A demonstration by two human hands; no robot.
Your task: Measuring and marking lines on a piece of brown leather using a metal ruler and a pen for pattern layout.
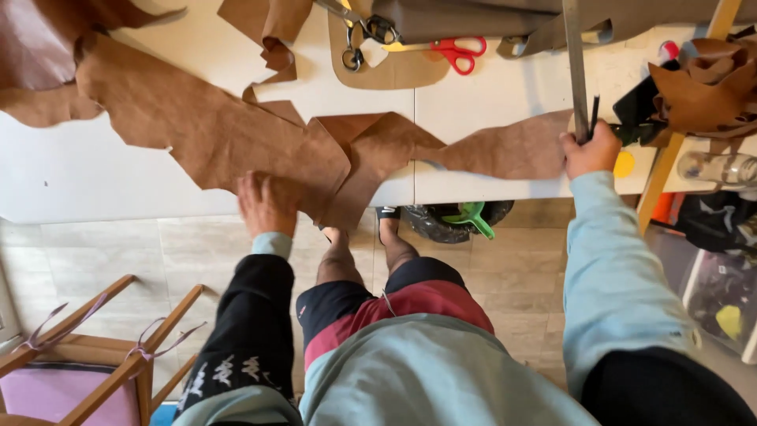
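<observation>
**Hands spread across a long brown hide**

The brown leather hide (236, 134) lies flat on the white table (489, 95), its long axis running from 9 to 3 o'clock, the near edge drooping over the table's front. The left hand (266, 203) presses palm-down on that edge at about 7 o'clock, fingers together and flat. The right hand (590, 151) sits at 3 o'clock at the hide's narrow end, fingers clamped on a dark pencil-like tool (593, 117) beside a metal ruler (576, 67). Red-handled scissors (453, 51) lie at 12 o'clock, well apart.
</observation>
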